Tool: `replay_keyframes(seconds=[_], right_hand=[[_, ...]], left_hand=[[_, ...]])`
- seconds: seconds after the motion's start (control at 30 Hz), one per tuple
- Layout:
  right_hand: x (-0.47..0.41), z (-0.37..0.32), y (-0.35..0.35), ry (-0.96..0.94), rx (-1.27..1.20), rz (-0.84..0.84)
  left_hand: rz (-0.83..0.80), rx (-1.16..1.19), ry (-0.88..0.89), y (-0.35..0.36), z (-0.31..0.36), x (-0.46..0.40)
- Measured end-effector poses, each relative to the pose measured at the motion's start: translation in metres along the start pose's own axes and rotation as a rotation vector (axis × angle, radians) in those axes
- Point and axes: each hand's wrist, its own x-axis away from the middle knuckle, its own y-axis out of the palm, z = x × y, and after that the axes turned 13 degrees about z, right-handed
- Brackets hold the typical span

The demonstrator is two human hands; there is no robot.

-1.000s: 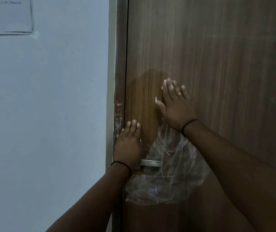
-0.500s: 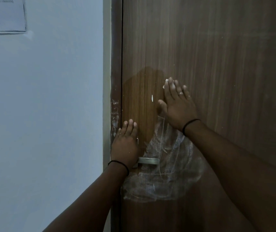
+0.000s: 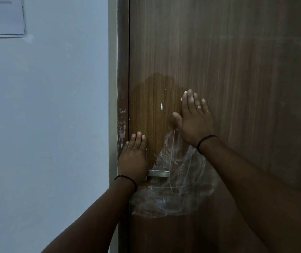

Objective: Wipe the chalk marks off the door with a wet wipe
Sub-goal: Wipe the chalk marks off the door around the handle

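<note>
The brown door (image 3: 237, 70) carries a wet patch above smeared chalk marks (image 3: 179, 189). The right hand (image 3: 195, 121) lies flat, fingers spread, pressing what seems to be the wet wipe (image 3: 185, 94) — only white edges show. The left hand (image 3: 133, 157) rests flat beside the handle (image 3: 158, 173).

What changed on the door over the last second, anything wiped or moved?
Almost nothing. The right hand stays flat on the door, pressing the wet wipe at the wet patch's edge, barely shifted. The left hand keeps resting by the handle. The chalk smear and the small white mark look unchanged. Only the camera view drifted slightly.
</note>
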Motion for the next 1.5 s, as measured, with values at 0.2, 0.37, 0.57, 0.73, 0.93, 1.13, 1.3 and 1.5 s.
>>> replay_keyframes(seconds=[0.2, 0.37, 0.57, 0.73, 0.93, 1.13, 1.3, 1.5], right_hand=[[0.066, -0.013, 0.017, -0.120, -0.018, -0.077], [0.056, 0.000, 0.014, -0.118, -0.030, -0.029], [0.041, 0.003, 0.002, -0.007, -0.080, -0.030], [0.095, 0.012, 0.015, -0.188, -0.022, -0.130], [0.042, 0.015, 0.004, 0.099, -0.079, -0.013], [0.037, -0.002, 0.005, 0.166, -0.107, 0.024], [-0.036, -0.044, -0.005, 0.145, -0.196, 0.085], [-0.051, -0.101, 0.002, -0.270, -0.115, -0.018]], left_hand=[[-0.031, -0.001, -0.011, 0.005, 0.006, 0.009], [-0.029, -0.014, -0.001, 0.003, 0.003, 0.012], [-0.047, -0.012, -0.012, 0.006, 0.007, 0.013], [-0.045, -0.010, -0.011, 0.004, 0.005, 0.016], [-0.016, -0.003, -0.038, 0.001, 0.013, 0.011], [0.022, 0.011, -0.037, 0.002, 0.012, 0.013], [0.028, -0.027, -0.012, 0.003, 0.008, 0.008], [0.031, -0.009, 0.009, 0.004, 0.002, 0.009]])
